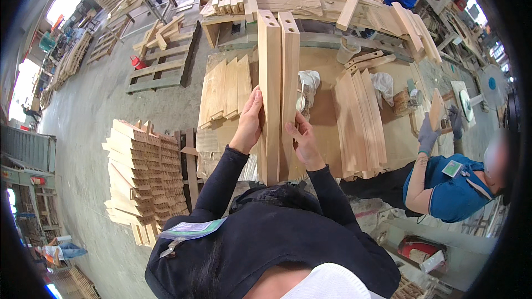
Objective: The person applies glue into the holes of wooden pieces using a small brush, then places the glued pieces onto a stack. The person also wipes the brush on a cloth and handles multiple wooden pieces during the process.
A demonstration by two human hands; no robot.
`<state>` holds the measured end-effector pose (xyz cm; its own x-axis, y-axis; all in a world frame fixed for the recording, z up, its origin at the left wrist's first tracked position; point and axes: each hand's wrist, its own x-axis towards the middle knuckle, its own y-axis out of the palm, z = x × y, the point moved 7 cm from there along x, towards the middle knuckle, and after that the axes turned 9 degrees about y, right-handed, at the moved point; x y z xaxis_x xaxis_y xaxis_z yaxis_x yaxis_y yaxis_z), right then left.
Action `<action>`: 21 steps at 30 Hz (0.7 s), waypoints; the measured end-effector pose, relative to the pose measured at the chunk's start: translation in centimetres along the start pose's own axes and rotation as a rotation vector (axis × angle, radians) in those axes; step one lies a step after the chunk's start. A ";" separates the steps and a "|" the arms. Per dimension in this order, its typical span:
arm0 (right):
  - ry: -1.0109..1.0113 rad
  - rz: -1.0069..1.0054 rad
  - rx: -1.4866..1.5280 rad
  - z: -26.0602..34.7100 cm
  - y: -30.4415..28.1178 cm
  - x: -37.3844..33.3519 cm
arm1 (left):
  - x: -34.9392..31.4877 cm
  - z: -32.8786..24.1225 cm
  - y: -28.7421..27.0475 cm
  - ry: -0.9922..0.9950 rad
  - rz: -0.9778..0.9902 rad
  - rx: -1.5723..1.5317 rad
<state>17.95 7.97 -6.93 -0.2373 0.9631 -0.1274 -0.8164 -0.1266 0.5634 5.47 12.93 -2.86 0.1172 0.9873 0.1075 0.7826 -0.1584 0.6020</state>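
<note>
Two long pale wooden bars stand side by side in front of me, with two round holes in the top end of each. My left hand [249, 124] grips the left bar [270, 83] from its outer side, fingers behind it. Around the right bar [290, 61] closes my right hand [305, 142], its thumb on the near face. A narrow gap shows between the bars, and the left one reaches slightly higher. Behind them is a cardboard-covered table [318, 116], with slanted-end wooden pieces [226, 88] on the left and longer boards [359, 122] on the right.
At the right, a co-worker [451, 182] with grey gloves holds a wooden piece by a round disc [465, 102]. A tall stack of wooden pieces [141, 171] stands on the floor at left. Beyond the table, a workbench [327, 39] bears more wood. A pallet [166, 66] lies far left.
</note>
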 end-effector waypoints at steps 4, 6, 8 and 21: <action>-0.003 -0.019 -0.034 0.1 0.8 -0.2 | -0.3 -0.6 0.8 0.093 0.032 0.103; -0.029 -0.016 -0.089 0.5 1.3 -0.4 | -0.6 -1.6 2.1 0.230 0.025 0.437; -0.065 -0.001 -0.167 0.7 1.7 -0.7 | -0.6 -1.7 2.0 0.150 -0.020 0.375; -0.274 0.015 -0.558 7.2 -0.8 -2.9 | -1.8 -2.8 -1.1 0.131 0.137 0.299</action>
<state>23.12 6.97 -1.13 -0.1674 0.9769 0.1325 -0.9838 -0.1743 0.0425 2.68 11.24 -1.44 0.1690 0.9439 0.2836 0.9118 -0.2590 0.3185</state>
